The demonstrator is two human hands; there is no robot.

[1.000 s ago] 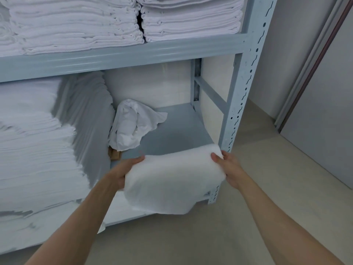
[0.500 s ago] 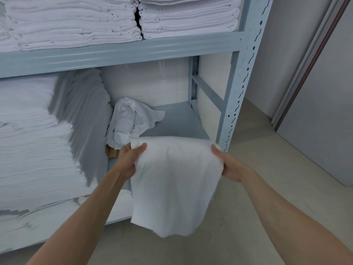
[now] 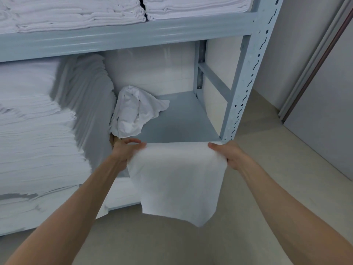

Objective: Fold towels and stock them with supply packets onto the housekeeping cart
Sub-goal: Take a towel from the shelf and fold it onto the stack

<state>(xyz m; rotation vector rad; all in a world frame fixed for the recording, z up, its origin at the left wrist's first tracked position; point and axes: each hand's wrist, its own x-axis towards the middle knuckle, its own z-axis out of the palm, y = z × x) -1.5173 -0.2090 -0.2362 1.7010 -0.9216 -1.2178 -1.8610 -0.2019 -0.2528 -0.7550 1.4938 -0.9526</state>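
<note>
A white towel (image 3: pixel 177 180) hangs flat in front of the lower shelf, stretched between both hands. My left hand (image 3: pixel 124 150) pinches its top left corner. My right hand (image 3: pixel 228 154) grips the top right corner. The towel's bottom edge droops toward the floor. No cart and no supply packets are in view.
A grey-blue metal rack (image 3: pixel 246 77) stands ahead. Folded white towels (image 3: pixel 80 14) fill its upper shelf, and a tall white stack (image 3: pixel 38 131) fills the lower left. A crumpled white cloth (image 3: pixel 133 111) lies on the lower shelf (image 3: pixel 181 121). A door (image 3: pixel 328 111) is at the right.
The towel was bunched low between both hands a second ago. Both hands have lifted its top edge and spread it, so it now hangs open and flat.
</note>
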